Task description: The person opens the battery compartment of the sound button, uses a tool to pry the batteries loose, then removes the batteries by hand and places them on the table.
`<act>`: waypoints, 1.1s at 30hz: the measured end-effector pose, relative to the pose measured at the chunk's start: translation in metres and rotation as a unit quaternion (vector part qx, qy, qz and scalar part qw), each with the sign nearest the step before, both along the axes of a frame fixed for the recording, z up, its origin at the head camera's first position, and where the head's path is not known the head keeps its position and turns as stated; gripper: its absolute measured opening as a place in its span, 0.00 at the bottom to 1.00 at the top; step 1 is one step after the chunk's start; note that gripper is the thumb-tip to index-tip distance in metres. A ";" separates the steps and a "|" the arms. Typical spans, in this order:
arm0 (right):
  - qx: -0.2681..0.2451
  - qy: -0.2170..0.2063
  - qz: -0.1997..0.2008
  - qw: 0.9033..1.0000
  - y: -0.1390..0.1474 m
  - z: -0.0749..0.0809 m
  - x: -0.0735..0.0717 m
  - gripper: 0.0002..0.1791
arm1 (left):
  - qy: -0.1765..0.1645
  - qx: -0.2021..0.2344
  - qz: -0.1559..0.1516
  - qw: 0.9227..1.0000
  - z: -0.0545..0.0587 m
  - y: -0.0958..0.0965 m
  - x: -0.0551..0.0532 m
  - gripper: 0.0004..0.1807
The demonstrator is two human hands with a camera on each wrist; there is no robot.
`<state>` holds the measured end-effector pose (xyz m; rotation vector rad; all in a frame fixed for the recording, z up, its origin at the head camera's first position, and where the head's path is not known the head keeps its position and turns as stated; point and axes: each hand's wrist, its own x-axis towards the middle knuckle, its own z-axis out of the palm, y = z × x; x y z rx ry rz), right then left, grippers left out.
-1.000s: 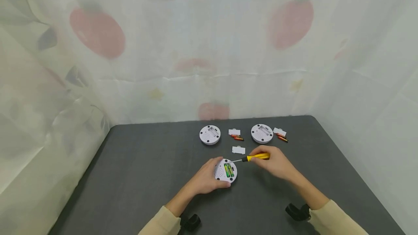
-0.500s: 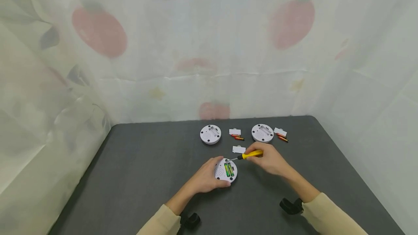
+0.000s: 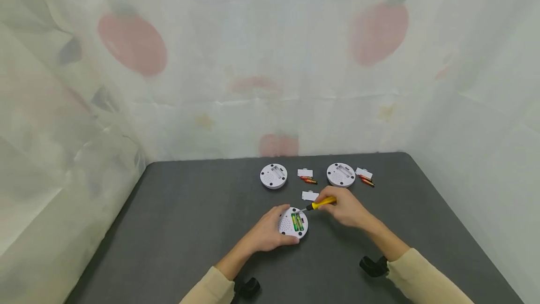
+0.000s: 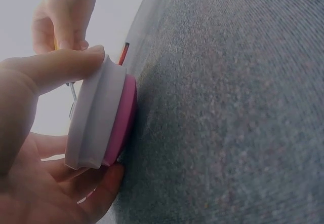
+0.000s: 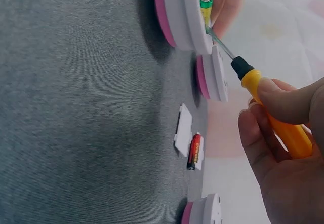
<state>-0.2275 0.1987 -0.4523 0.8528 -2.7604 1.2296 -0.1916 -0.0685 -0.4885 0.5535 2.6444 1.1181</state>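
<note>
My left hand (image 3: 270, 229) grips a round white device (image 3: 286, 228) by its sides, thumb on the near edge. Its pink underside (image 4: 123, 120) shows low over the table in the left wrist view. Two green batteries (image 3: 297, 222) lie in the device's open compartment. My right hand (image 3: 347, 206) holds a yellow-handled screwdriver (image 3: 324, 202) with thumb and fingers. The screwdriver's metal shaft (image 5: 223, 45) slants down to the far end of the batteries. In the right wrist view, one battery's green end (image 5: 205, 2) juts above the device's face, right by the tip.
Two more white devices (image 3: 273, 176) (image 3: 341, 174) with empty compartments stand at the back. Near them lie white battery covers (image 3: 305, 172) (image 3: 363, 172) and red-black batteries (image 3: 309, 180) (image 3: 367, 181). Another cover (image 3: 310, 195) lies just beyond my right hand. A printed curtain (image 3: 211, 60) closes off the back.
My right hand has moved left with the screwdriver, bringing its tip from the compartment's edge to the batteries' far end. My left hand keeps its grip on the device, almost unmoved.
</note>
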 end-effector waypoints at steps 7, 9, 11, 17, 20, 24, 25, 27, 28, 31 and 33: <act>0.010 -0.021 0.001 1.000 0.003 0.006 -0.004 0.06 | 0.008 0.001 -0.004 1.000 -0.002 0.003 -0.001 0.51; 0.015 -0.034 -0.006 0.999 0.004 0.007 -0.005 0.04 | 0.006 0.002 -0.005 1.000 -0.002 0.003 -0.001 0.51; 0.016 -0.052 -0.013 0.998 0.005 0.007 -0.006 0.04 | 0.003 0.002 -0.005 1.000 -0.002 0.003 -0.001 0.51; -0.019 -0.134 -0.044 0.990 0.005 0.005 -0.006 0.09 | 0.006 0.002 -0.006 1.000 -0.002 0.002 -0.001 0.51; -0.041 -0.158 -0.056 0.985 0.006 0.002 -0.005 0.11 | 0.008 0.005 -0.006 1.000 -0.002 0.002 0.000 0.51; -0.083 -0.175 -0.064 0.979 0.013 -0.003 -0.003 0.13 | 0.008 0.008 -0.004 1.000 -0.002 0.002 0.002 0.51; -0.095 -0.182 -0.067 0.976 0.015 -0.004 -0.002 0.14 | 0.009 0.008 -0.004 1.000 -0.002 0.002 0.002 0.51; -0.115 -0.194 -0.075 0.971 0.021 -0.005 0.001 0.15 | 0.011 0.008 -0.005 1.000 -0.002 0.002 0.002 0.51; -0.121 -0.201 -0.083 0.969 0.024 -0.005 0.002 0.16 | 0.012 0.008 -0.005 1.000 -0.001 0.002 0.002 0.51; -0.125 -0.209 -0.099 0.965 0.035 -0.004 0.007 0.17 | 0.016 0.007 -0.007 1.000 -0.001 0.002 0.002 0.51; -0.115 -0.209 -0.110 0.965 0.044 -0.003 0.012 0.16 | 0.017 0.006 -0.008 1.000 0.000 0.003 0.002 0.51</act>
